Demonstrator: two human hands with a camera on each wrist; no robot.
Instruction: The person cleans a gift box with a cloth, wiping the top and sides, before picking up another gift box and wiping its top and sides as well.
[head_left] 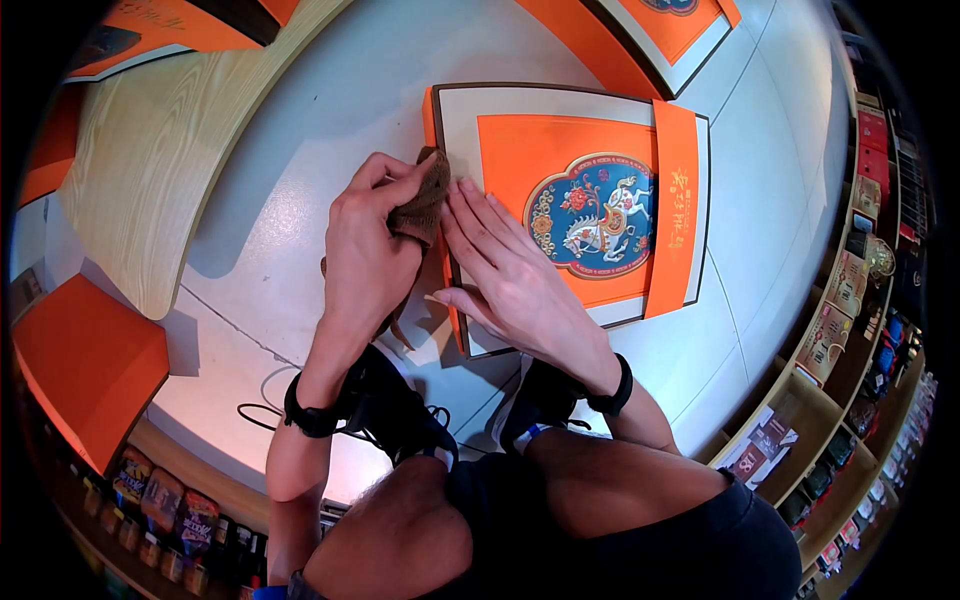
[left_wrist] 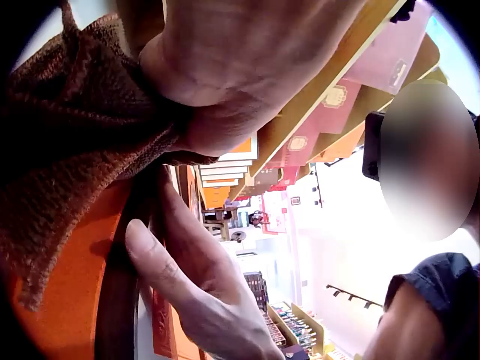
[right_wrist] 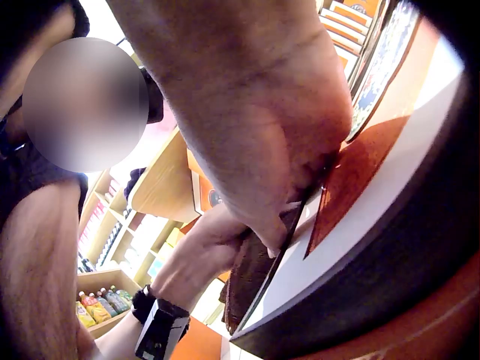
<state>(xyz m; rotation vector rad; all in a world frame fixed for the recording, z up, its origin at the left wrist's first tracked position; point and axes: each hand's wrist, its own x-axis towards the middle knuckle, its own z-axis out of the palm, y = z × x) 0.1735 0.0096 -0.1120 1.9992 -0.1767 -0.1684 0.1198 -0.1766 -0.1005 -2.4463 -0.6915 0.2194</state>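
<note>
A flat gift box (head_left: 530, 140), orange with a white border, dark edges and a white horse picture, lies on the pale floor in the head view. Bunched brown cloth (head_left: 428, 200) is gripped by my left hand (head_left: 365, 235), thumb on top, against the box's left side. Flat on the lid's left part rests my right hand (head_left: 515, 280), fingers straight and fingertips close to the cloth. From the left wrist, the cloth (left_wrist: 67, 150) hangs over the orange side. The right wrist view has the cloth (right_wrist: 251, 277) along the dark edge, beyond my right thumb.
A second orange box (head_left: 675, 35) stands beyond this one. On the left is a pale wooden table (head_left: 140, 180) with orange boxes near it. Shelves of goods (head_left: 830, 340) curve along the right, and packets (head_left: 160, 500) line the lower left. My shoes (head_left: 400, 410) are close below the box.
</note>
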